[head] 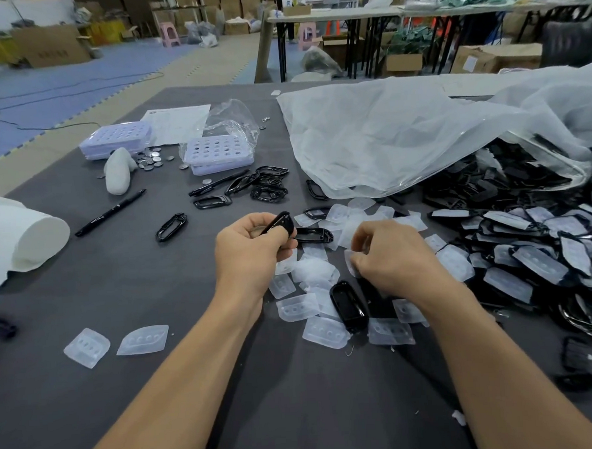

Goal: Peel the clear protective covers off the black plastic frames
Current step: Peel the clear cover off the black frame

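Observation:
My left hand (pixel 251 247) grips a glossy black plastic frame (pixel 281 223) above the grey table. My right hand (pixel 392 257) sits to its right over a heap of peeled clear covers (pixel 310 271), its curled fingers pinching a clear cover (pixel 351 259). A second black frame (pixel 314 234) lies between my hands, and a third (pixel 348 305) below my right hand. At the right is a large pile of covered frames (pixel 529 260). Bare frames (pixel 268 188) are gathered farther back.
Two loose covers (pixel 88 346) lie at the near left. A black pen (pixel 110 212), a white roll (pixel 24 238), two lilac trays (pixel 219 153), coin cells (pixel 150 160) and a big clear bag (pixel 420 135) lie on the table (pixel 119 285).

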